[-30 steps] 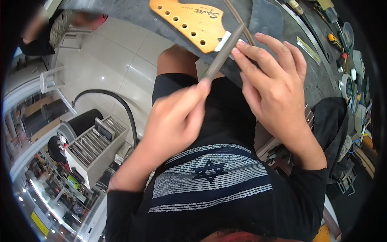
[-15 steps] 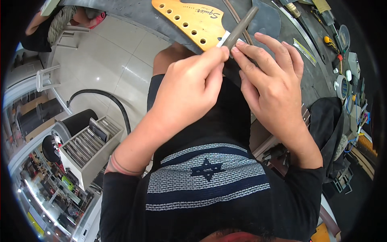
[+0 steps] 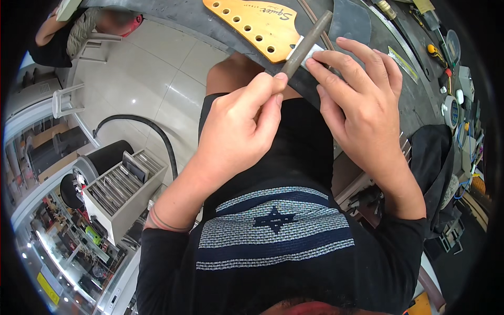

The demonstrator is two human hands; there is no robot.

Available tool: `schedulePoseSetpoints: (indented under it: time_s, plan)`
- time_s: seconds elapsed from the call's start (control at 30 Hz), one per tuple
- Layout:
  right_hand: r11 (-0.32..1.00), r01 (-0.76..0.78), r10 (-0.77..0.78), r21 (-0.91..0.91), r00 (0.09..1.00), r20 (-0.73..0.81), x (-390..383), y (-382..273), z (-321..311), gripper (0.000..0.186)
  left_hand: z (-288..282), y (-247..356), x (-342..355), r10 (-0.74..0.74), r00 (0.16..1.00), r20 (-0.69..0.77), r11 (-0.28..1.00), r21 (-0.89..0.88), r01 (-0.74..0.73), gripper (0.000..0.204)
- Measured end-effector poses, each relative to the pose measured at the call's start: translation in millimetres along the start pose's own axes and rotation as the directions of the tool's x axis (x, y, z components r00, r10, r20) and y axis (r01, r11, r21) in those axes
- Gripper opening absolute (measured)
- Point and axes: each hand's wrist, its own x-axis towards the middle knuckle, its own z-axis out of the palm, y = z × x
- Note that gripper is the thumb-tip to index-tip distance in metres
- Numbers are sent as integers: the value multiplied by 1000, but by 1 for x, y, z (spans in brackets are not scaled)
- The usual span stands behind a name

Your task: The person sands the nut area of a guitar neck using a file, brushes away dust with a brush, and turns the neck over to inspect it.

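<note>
Slanting over flat white strip (image 3: 314, 51), upper centre: grey-brown, tapered, rod-shaped tool (image 3: 308, 43) | left hand (image 3: 239, 126) pinching its lower end | right hand (image 3: 362, 100) spread, fingertips beside strip, gripping nothing visible | best guided lightly, evenly, sparing adjacent glossy amber wooden headstock (image 3: 254, 29) | dark-grey bench (image 3: 412, 100) beneath

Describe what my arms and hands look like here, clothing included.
Your left hand and right hand are bare, with no gloves or visible rings. Black sleeves cover both upper arms. A thin line, maybe a band, crosses the left forearm.
</note>
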Motion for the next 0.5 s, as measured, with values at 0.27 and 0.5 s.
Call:
schedulePoseSetpoints:
  time_s: [0.27,0.5]
  plan:
    - [1000,-10,10,3,1000,13,1,-1,1,42,-17,-9,-67,40,998,43,997,72,-43,37]
    - [1000,-13,13,-3,1000,15,-2,2,-2,42,16,0,15,100,995,-17,994,42,-99,21]
